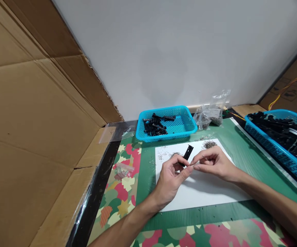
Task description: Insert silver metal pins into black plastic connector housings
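Observation:
My left hand point(172, 176) is closed around a narrow black plastic part point(188, 152), whose upper end sticks up past the fingers. Thumb and forefinger of my right hand point(213, 163) are pinched together right at the left thumb tip, on something too small to name. Both hands are over a white sheet point(179, 199). Beyond the fingers, a pile of small metal pieces point(210, 144) lies on the sheet's far right, and a smaller heap point(174, 155) sits partly hidden behind my left hand.
A blue basket point(140, 133) at the back holds several black parts. Another blue basket point(274, 145), on the right, is heaped with them. Clear plastic bags point(211, 116) of small metal pieces stand near the wall. Cardboard point(35, 137) walls off the left side.

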A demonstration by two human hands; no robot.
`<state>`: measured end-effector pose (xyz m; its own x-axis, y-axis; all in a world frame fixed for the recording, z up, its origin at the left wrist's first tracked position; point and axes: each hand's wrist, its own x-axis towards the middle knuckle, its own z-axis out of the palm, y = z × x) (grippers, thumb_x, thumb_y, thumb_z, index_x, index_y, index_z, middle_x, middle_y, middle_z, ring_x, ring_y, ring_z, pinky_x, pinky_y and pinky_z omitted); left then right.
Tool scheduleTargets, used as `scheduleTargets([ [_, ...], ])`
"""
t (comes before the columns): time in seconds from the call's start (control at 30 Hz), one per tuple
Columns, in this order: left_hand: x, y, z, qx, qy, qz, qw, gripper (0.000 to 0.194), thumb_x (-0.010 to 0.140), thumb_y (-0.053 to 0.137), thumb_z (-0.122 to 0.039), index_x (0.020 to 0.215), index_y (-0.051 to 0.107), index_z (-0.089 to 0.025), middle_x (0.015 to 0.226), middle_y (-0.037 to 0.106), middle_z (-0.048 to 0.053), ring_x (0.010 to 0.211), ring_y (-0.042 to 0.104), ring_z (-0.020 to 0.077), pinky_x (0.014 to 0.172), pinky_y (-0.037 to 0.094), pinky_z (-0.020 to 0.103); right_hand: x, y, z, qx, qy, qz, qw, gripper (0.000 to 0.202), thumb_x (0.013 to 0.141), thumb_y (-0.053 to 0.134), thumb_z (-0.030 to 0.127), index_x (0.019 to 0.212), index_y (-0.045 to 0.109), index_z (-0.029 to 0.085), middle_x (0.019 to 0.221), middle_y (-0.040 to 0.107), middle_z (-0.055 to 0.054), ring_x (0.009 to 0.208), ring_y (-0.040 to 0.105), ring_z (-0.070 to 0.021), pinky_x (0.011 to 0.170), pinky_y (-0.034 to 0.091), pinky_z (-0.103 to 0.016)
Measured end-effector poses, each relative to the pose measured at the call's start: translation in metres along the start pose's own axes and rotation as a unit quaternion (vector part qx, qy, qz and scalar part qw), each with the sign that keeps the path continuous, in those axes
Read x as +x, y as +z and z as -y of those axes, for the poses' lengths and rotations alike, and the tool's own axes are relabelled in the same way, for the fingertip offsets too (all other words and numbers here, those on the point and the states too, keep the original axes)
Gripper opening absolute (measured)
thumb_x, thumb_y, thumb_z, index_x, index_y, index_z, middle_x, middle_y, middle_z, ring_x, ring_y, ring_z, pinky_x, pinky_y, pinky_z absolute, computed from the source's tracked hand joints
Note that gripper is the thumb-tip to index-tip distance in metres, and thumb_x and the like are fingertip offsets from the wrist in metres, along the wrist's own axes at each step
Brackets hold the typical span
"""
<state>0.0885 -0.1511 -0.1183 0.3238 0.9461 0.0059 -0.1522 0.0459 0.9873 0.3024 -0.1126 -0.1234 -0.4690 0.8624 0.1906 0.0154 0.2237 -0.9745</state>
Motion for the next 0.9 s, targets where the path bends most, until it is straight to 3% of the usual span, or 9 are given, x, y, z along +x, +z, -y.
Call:
scheduleTargets([
  [0.1,0.001,-0.002,0.0,0.018,0.009,-0.019,1.0,0.028,0.09,0.083,-0.039,0.089,0.068,-0.016,0.084,0.053,-0.001,0.075,0.05,0.0108,0.067,0.036,0.022,0.0,0.002,0.002,-0.008,0.006,-0.007,1.0,0.023,0.089,0.081,0.037,0.091,0.084,0.014,0.056,0.022,0.009,0.054,0.019,-0.008,0.052,0.014,-0.027],
  [0.37,0.005,-0.003,0.004,0.081,0.077,-0.061,0.992,0.024,0.083,0.089,-0.037,0.077,0.078,-0.017,0.079,0.054,0.001,0.082,0.051,0.0149,0.072,0.039,0.025,-0.003,0.005,0.006,-0.029,0.025,-0.008,0.999,0.024,0.09,0.078,0.038,0.085,0.081,0.015,0.058,0.025,0.008,0.055,0.021,-0.0086,0.052,0.015,-0.027],
  [0.5,0.002,-0.004,0.004,0.098,0.053,-0.057,0.992,0.023,0.092,0.08,-0.043,0.1,0.083,-0.021,0.092,0.055,0.002,0.073,0.05,0.0107,0.065,0.038,0.025,-0.004,0.006,0.007,-0.053,0.012,-0.039,0.998,0.025,0.094,0.073,0.039,0.089,0.08,0.015,0.057,0.026,0.008,0.053,0.021,-0.0089,0.049,0.016,-0.026],
  [0.63,0.0,-0.006,0.003,0.084,0.029,-0.062,0.994,0.033,0.107,0.057,-0.046,0.118,0.078,-0.023,0.098,0.051,0.001,0.06,0.046,0.0061,0.056,0.037,0.024,-0.007,0.008,0.008,-0.189,-0.1,-0.123,0.969,0.015,0.095,0.07,0.027,0.092,0.079,0.016,0.054,0.032,0.009,0.049,0.025,-0.0083,0.046,0.021,-0.025],
  [0.77,-0.002,-0.005,0.005,0.103,0.032,-0.066,0.992,0.028,0.104,0.064,-0.044,0.119,0.067,-0.021,0.095,0.057,0.0,0.064,0.048,0.0073,0.057,0.037,0.022,-0.009,0.012,0.007,-0.32,-0.238,-0.144,0.906,0.012,0.094,0.066,0.014,0.092,0.077,0.018,0.052,0.049,0.008,0.043,0.036,-0.0064,0.046,0.031,-0.022],
  [0.9,-0.004,-0.001,0.008,0.053,0.038,-0.069,0.995,0.041,0.095,0.079,-0.04,0.121,0.05,-0.026,0.109,0.064,0.001,0.077,0.062,0.0098,0.067,0.045,0.022,-0.009,0.015,0.0,-0.346,-0.298,-0.138,0.879,0.013,0.097,0.063,0.011,0.095,0.073,0.019,0.056,0.061,0.006,0.041,0.047,-0.0068,0.045,0.035,-0.022],
])
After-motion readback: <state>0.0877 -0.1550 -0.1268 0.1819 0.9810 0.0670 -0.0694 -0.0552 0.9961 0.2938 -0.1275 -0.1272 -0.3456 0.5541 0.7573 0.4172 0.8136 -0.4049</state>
